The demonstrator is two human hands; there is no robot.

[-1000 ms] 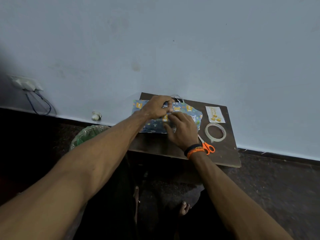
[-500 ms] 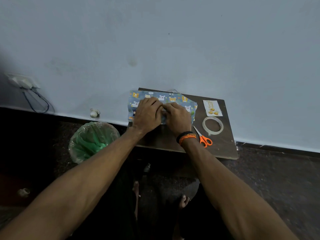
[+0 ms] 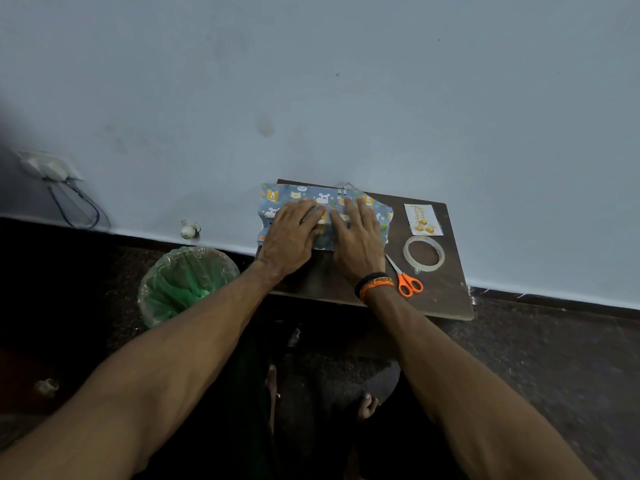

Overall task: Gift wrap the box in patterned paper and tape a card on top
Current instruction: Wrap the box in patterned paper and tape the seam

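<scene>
Blue patterned paper (image 3: 304,195) with cartoon animals lies folded over the box on a small brown table (image 3: 446,292); the box itself is hidden under the paper. My left hand (image 3: 292,233) and my right hand (image 3: 356,237) lie flat side by side on top of the wrapped box, fingers straight and pointing toward the wall, pressing the paper down. A small white card (image 3: 423,219) with gold print lies at the table's far right. A roll of clear tape (image 3: 424,252) sits just in front of the card.
Orange-handled scissors (image 3: 406,280) lie beside my right wrist. A bin lined with green plastic (image 3: 187,282) stands on the dark floor left of the table. The blue wall is right behind the table, with a socket and cable (image 3: 52,168) at far left.
Both hands went from working the paper's middle seam with bent fingers to lying flat with straight fingers on the package. The camera view shifted a little.
</scene>
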